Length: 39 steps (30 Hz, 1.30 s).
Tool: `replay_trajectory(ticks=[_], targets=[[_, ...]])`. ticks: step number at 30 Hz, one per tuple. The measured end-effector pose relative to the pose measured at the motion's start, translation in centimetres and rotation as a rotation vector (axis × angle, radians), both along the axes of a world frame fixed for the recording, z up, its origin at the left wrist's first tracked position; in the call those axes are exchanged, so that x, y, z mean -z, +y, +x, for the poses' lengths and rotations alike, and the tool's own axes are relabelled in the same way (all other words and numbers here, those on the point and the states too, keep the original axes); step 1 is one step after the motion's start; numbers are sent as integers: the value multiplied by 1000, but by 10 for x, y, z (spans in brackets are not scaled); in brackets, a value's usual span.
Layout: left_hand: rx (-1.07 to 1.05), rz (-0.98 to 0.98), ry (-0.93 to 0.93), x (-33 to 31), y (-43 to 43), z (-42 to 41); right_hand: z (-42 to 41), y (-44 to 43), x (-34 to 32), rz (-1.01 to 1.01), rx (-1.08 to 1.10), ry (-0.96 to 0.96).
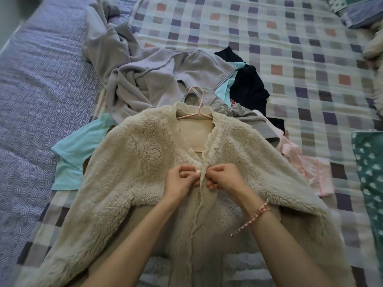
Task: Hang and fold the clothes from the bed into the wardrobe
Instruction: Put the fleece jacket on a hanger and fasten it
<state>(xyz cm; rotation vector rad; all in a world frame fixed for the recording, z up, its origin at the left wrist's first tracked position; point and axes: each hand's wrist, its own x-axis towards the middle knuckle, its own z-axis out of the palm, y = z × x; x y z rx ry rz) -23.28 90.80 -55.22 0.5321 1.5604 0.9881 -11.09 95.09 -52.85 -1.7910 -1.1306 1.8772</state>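
Observation:
A cream fleece jacket (132, 162) lies flat on the bed with its front up. A pink hanger (198, 106) sits inside its neck, hook pointing away from me. My left hand (181, 180) pinches the jacket's left front edge at a small button. My right hand (224, 179) pinches the right front edge right beside it, and the two edges meet between my fingers. Behind the jacket lies a heap of clothes: a grey hoodie (157, 75), a turquoise shirt (80, 150), a dark navy garment (246, 83) and a pink piece (302, 164).
The checked bedspread (290, 48) covers the right side of the bed. A purple patterned sheet (37, 90) runs along the left. A teal dotted cloth (369, 172) lies at the right edge, and a pillow (356, 11) sits at the top right.

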Motion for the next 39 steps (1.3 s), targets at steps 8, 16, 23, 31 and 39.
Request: replay_trajectory(ticks=[8, 16, 23, 31, 39], targets=[[32, -50, 185, 8, -3, 8, -9, -5, 7, 94, -104, -151], [-147, -247, 447, 13, 5, 27, -15, -31, 17, 203, 188, -92], [46, 121, 370, 17, -3, 9, -6, -16, 9, -435, 622, 469], [181, -14, 314, 24, -73, 7, 26, -57, 28, -86, 282, 36], [411, 6, 780, 46, -121, 31, 16, -120, 64, 220, -226, -185]])
